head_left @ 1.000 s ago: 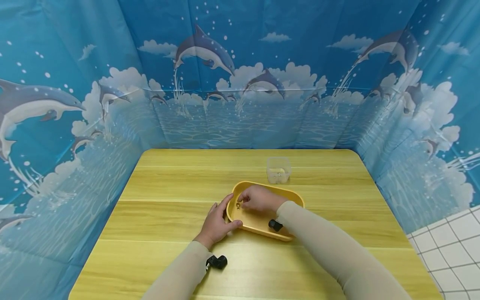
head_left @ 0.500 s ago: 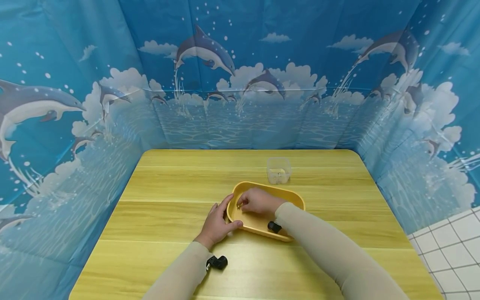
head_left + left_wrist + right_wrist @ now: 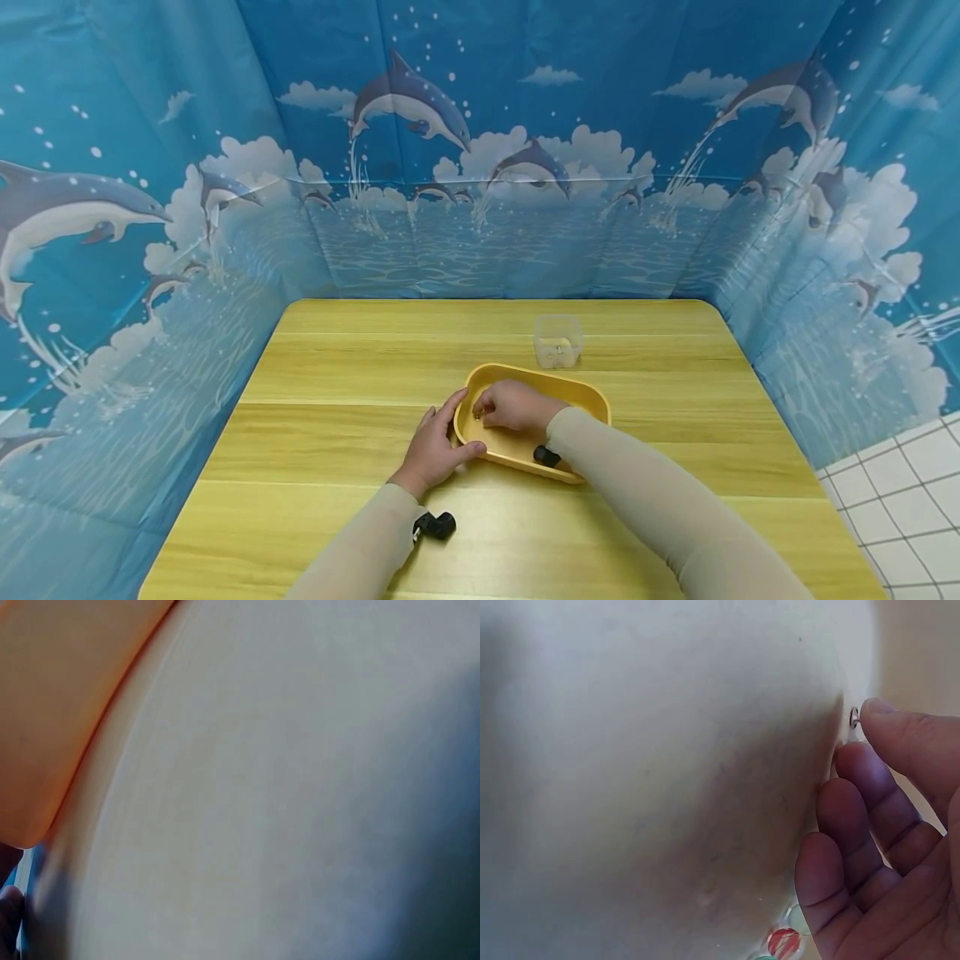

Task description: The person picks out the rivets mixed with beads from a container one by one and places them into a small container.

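A yellow oval tray (image 3: pixel 540 467) lies on the table before me. My left hand (image 3: pixel 435 446) rests against its left end, fingers extended along the outside and thumb on the near rim. In the left wrist view the tray's wall (image 3: pixel 67 712) fills the upper left. Inside the tray, my right hand (image 3: pixel 513 406) has its fingers curled, the thumb and forefinger at a tiny gold-coloured metal piece (image 3: pixel 477 414). The right wrist view shows this piece (image 3: pixel 854 718) at the thumb tip, its end sticking out; its exact kind is unclear.
A clear plastic box (image 3: pixel 558 342) with small things in it stands just behind the tray. Glassy coloured balls (image 3: pixel 784 943) show at the bottom of the right wrist view. Black cameras are worn on both wrists. A dolphin-print curtain (image 3: pixel 487 233) surrounds the table (image 3: pixel 337 358).
My right hand has closed in on the gold piece, now mostly covered by the fingers, and its wrist has shifted slightly left and toward me. My left hand and the tray have stayed put.
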The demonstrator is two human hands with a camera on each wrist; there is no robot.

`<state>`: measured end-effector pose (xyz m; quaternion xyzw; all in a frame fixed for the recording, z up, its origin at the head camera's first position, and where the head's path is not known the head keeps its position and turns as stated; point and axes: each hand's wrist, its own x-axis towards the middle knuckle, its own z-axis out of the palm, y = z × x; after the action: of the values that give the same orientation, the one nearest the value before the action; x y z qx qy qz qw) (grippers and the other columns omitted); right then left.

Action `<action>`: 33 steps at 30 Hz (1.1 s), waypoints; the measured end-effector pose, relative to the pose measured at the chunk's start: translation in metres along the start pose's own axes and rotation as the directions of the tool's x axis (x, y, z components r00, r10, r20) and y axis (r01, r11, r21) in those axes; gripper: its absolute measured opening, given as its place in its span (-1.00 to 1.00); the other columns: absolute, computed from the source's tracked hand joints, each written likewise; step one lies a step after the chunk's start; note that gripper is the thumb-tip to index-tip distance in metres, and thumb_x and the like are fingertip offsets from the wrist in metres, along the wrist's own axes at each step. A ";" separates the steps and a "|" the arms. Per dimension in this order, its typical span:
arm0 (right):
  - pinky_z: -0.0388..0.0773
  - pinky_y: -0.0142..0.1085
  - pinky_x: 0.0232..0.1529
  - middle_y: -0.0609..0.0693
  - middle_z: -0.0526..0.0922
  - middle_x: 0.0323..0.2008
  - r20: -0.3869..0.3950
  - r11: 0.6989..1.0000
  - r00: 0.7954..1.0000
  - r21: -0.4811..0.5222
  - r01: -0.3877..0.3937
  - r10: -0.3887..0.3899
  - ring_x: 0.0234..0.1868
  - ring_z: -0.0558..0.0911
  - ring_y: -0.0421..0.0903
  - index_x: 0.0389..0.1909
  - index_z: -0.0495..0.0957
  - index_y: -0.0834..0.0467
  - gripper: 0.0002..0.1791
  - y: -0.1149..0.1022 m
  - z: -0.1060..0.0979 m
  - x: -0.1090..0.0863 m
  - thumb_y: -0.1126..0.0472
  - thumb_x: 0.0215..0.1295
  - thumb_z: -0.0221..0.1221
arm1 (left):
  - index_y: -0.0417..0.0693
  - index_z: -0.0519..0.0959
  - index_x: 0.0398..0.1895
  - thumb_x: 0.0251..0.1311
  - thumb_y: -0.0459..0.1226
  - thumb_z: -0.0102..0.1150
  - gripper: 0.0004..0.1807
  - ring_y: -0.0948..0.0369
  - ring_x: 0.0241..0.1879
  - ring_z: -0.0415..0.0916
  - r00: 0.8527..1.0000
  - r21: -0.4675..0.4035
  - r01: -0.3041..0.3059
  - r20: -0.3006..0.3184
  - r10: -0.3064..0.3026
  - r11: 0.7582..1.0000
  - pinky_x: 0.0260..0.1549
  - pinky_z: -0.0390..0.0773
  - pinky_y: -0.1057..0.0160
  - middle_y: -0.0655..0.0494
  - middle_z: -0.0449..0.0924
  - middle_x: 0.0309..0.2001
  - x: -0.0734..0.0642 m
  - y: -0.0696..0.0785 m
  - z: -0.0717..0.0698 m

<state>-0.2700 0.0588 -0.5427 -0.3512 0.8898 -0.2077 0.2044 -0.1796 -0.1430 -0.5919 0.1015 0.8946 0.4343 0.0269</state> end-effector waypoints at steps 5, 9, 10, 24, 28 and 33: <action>0.52 -0.37 -0.21 -0.20 0.67 -0.39 -0.003 1.000 1.000 -0.010 0.006 -0.006 -0.39 0.49 -0.26 -0.04 0.80 0.09 -0.82 0.001 0.002 0.001 0.24 0.40 0.33 | 0.39 0.20 0.66 0.14 0.11 0.53 0.03 -0.42 0.57 0.08 1.000 0.009 0.004 -0.002 -0.004 1.000 0.59 0.10 -0.36 0.05 0.45 0.52 -0.001 0.001 0.000; 0.56 -0.36 -0.18 -0.17 0.72 -0.34 -0.010 1.000 1.000 -0.005 -0.004 0.004 -0.38 0.51 -0.26 -0.05 0.81 0.09 -0.82 0.001 0.004 0.002 0.23 0.40 0.34 | 0.38 0.20 0.66 0.14 0.11 0.54 0.03 -0.42 0.57 0.09 1.000 0.006 0.002 -0.003 -0.002 1.000 0.59 0.10 -0.35 0.06 0.44 0.52 -0.001 0.001 0.000; 0.57 -0.36 -0.17 -0.17 0.74 -0.32 -0.013 1.000 1.000 -0.005 -0.006 0.006 -0.38 0.52 -0.27 -0.05 0.81 0.09 -0.82 0.001 0.005 0.002 0.23 0.40 0.34 | 0.38 0.20 0.66 0.14 0.11 0.54 0.03 -0.41 0.57 0.10 1.000 0.006 0.000 -0.003 0.000 1.000 0.60 0.09 -0.34 0.06 0.44 0.52 -0.001 0.001 0.000; 0.68 -0.27 -0.07 -0.09 0.84 -0.13 -0.057 1.000 0.998 -0.006 -0.023 0.023 -0.26 0.64 -0.25 -0.09 0.82 0.09 -0.85 -0.002 0.012 0.004 0.23 0.38 0.35 | 0.37 0.19 0.66 0.15 0.10 0.54 0.04 -0.37 0.57 0.15 1.000 0.020 -0.011 -0.002 0.011 1.000 0.62 0.06 -0.30 0.09 0.44 0.52 0.000 0.001 0.000; 0.68 -0.26 -0.07 -0.10 0.84 -0.16 -0.060 1.000 0.998 -0.002 -0.027 0.026 -0.25 0.65 -0.25 -0.13 0.83 0.08 -0.87 -0.002 0.013 0.005 0.23 0.38 0.36 | 0.38 0.19 0.67 0.15 0.09 0.54 0.04 -0.38 0.56 0.16 1.000 0.028 -0.013 -0.003 0.013 1.000 0.62 0.07 -0.30 0.08 0.46 0.51 0.000 0.000 0.000; 0.69 -0.26 -0.08 -0.14 0.83 -0.19 -0.061 0.999 0.997 0.004 -0.036 0.036 -0.25 0.65 -0.27 -0.17 0.83 0.05 -0.89 0.000 0.015 0.006 0.21 0.38 0.36 | 0.39 0.18 0.67 0.15 0.10 0.53 0.04 -0.38 0.56 0.15 1.000 0.022 -0.010 -0.002 0.010 1.000 0.61 0.09 -0.31 0.08 0.47 0.50 0.000 -0.001 0.000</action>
<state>-0.2661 0.0512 -0.5559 -0.3283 0.9015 -0.2161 0.1813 -0.1797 -0.1431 -0.5927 0.1059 0.8988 0.4247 0.0229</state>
